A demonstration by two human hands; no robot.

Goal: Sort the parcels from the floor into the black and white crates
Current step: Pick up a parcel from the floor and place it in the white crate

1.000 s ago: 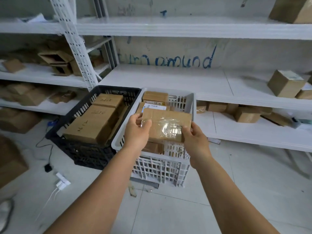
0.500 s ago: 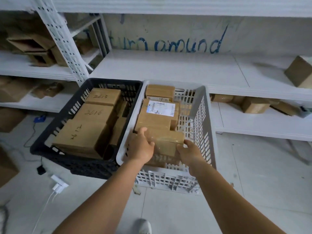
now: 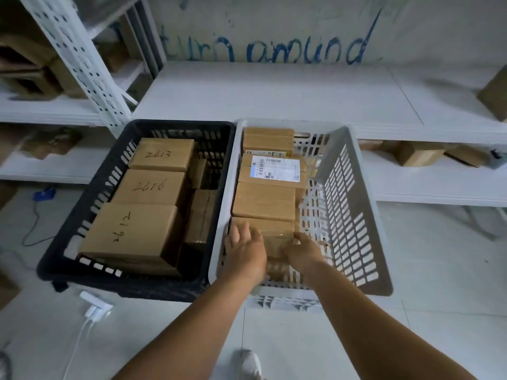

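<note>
White metal shelving [image 3: 274,100] along wall [image 3: 274,20], perforated upright [image 3: 74,56] at left. Blue scrawl [image 3: 296,50] on wall. Pale tiled floor [image 3: 439,270]; white cable [image 3: 82,333] and blue cable [image 3: 35,215] at left. Cardboard boxes [image 3: 419,154] on lower shelves.

A parcel storeroom or small warehouse is shown. White metal shelving with a perforated upright [image 3: 74,58] is seen at the upper left, and brown cardboard boxes [image 3: 419,156] are kept on a lower shelf at the right. At centre frame, a black slotted plastic crate [image 3: 82,215] and a white slotted plastic crate [image 3: 345,204] are packed with taped parcels, one marked with a printed shipping label [image 3: 275,169].
</note>
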